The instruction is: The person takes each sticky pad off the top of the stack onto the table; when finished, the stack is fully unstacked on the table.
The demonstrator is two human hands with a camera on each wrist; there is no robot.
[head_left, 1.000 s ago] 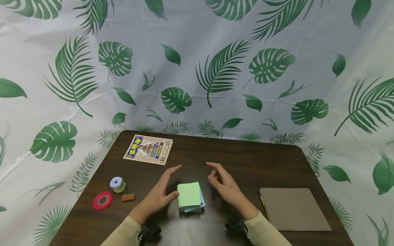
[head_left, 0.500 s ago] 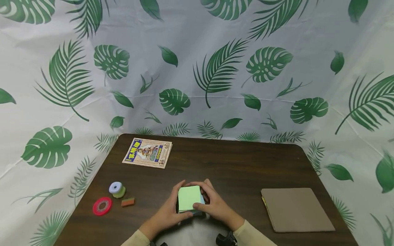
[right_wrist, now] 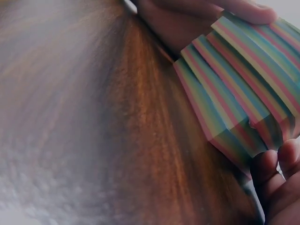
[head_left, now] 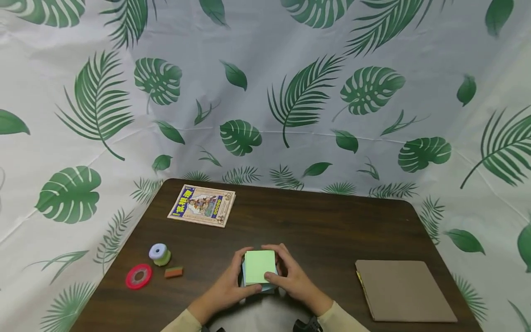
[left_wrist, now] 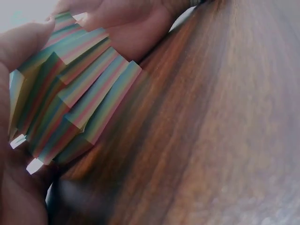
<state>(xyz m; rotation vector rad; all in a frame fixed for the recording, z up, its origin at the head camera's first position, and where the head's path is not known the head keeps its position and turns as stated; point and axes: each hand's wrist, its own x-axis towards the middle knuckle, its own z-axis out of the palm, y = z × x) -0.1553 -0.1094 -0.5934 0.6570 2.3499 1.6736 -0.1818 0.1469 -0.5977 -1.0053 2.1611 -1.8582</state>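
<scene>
A stack of sticky note pads (head_left: 260, 263) stands near the front middle of the table, with a light green sheet on top and blue showing below. Striped edges of pink, yellow, green and blue layers show on the stack (left_wrist: 84, 89) in the left wrist view, its pads unevenly offset. My left hand (head_left: 224, 289) grips its left side, thumb along the front. From the right, my right hand (head_left: 297, 282) holds it, the thumb lying over the top sheet's front corner. The right wrist view shows the stack's lowest pad (right_wrist: 201, 105) close on the wood.
At the left lie a red ring-shaped roll (head_left: 138, 276), a white and green spool (head_left: 159, 254) and a small orange and green block (head_left: 174, 272). A printed booklet (head_left: 202, 205) lies at the back left. On the right is a flat brown board-like folder (head_left: 405, 290).
Both hands were apart on either side of the stack one second ago. They have come together round it, and the top pads now sit closer in line.
</scene>
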